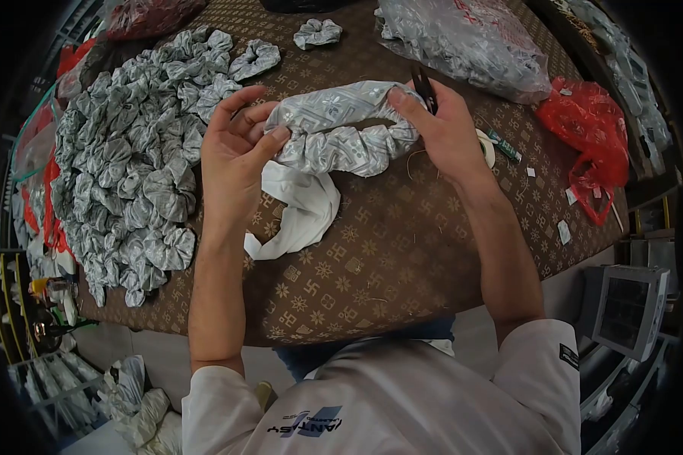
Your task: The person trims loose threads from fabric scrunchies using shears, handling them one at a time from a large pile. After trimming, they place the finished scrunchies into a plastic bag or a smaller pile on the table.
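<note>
Head view, scrunchie held, clear bag of fabric

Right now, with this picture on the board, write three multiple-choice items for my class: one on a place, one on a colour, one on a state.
1. Where on the table is the pile of scrunchies?
A. its left side
B. its right side
C. its near edge, at the middle

2. What colour is the plastic bag at the table's right edge?
A. blue
B. red
C. green

3. How is the gathered fabric tube held?
A. it lies untouched
B. by one hand only
C. between both hands

Answers:
1 A: the pile spreads out beyond the left hand.
2 B: the bag is bright red.
3 C: the left hand pinches one end and the right hand the other.
</note>
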Demonstrator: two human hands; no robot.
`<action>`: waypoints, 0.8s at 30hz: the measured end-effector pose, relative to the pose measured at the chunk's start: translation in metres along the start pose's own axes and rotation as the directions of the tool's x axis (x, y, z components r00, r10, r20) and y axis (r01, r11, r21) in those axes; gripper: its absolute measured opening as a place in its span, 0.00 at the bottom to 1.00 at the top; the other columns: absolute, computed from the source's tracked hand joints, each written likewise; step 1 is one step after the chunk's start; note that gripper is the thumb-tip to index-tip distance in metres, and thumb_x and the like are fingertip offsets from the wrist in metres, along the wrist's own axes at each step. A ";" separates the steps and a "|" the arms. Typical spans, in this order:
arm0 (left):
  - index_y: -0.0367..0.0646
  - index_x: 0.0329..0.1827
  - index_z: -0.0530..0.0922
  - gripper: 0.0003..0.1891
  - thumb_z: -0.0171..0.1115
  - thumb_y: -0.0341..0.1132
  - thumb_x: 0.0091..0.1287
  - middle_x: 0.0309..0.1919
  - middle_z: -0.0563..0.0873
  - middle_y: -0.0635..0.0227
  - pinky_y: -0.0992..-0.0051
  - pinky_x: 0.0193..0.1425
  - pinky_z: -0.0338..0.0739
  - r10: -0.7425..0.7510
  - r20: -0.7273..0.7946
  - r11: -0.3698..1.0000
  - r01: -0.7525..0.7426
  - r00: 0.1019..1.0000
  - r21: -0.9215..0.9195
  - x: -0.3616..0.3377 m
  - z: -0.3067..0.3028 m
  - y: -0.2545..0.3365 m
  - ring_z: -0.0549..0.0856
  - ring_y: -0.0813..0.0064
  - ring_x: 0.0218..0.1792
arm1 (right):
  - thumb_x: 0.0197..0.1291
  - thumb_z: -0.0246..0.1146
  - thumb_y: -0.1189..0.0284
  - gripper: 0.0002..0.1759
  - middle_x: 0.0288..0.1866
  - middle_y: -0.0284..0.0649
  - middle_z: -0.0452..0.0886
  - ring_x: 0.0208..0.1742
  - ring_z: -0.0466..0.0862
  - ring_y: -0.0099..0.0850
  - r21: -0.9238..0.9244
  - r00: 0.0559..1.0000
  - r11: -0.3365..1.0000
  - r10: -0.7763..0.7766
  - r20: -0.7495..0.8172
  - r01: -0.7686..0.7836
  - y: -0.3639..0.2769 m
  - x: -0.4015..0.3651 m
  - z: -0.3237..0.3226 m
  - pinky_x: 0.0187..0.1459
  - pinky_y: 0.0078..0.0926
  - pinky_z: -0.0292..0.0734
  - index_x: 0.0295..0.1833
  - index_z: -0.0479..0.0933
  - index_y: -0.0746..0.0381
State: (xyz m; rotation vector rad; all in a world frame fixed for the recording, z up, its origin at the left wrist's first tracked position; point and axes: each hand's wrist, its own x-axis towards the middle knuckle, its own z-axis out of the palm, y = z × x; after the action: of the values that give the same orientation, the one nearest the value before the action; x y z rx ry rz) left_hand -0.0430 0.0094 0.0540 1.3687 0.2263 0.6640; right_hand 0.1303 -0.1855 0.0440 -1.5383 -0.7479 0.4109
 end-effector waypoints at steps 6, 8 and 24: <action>0.35 0.62 0.73 0.22 0.65 0.18 0.66 0.55 0.82 0.60 0.75 0.59 0.80 0.037 0.058 0.991 -0.044 0.998 0.128 -0.006 0.009 -0.009 0.82 0.75 0.57 | 0.70 0.66 0.63 0.17 0.40 0.33 0.85 0.41 0.80 0.18 0.215 0.980 0.956 0.198 0.021 -0.198 0.000 -0.008 0.020 0.44 0.22 0.77 0.50 0.81 0.69; 0.39 0.62 0.74 0.21 0.67 0.26 0.66 0.61 0.79 0.59 0.64 0.67 0.74 0.224 0.142 0.885 -0.262 0.964 0.386 -0.009 0.016 -0.024 0.78 0.66 0.63 | 0.70 0.66 0.63 0.18 0.42 0.34 0.85 0.42 0.81 0.19 0.337 0.962 0.902 0.271 0.043 -0.269 0.006 -0.010 0.028 0.44 0.23 0.77 0.51 0.80 0.69; 0.36 0.49 0.78 0.06 0.54 0.25 0.75 0.34 0.82 0.66 0.78 0.43 0.74 0.082 0.124 0.910 -0.125 0.989 0.395 -0.034 0.037 -0.017 0.79 0.80 0.36 | 0.67 0.69 0.66 0.12 0.32 0.26 0.78 0.33 0.73 0.12 0.163 0.989 0.979 -0.135 0.055 0.125 -0.016 -0.024 0.036 0.37 0.14 0.69 0.49 0.83 0.62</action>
State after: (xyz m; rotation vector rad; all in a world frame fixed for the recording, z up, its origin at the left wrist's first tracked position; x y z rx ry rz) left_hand -0.0462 -0.0412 0.0381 1.8181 0.2144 0.6541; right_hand 0.0863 -0.1754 0.0511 -1.3238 -0.8419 0.4147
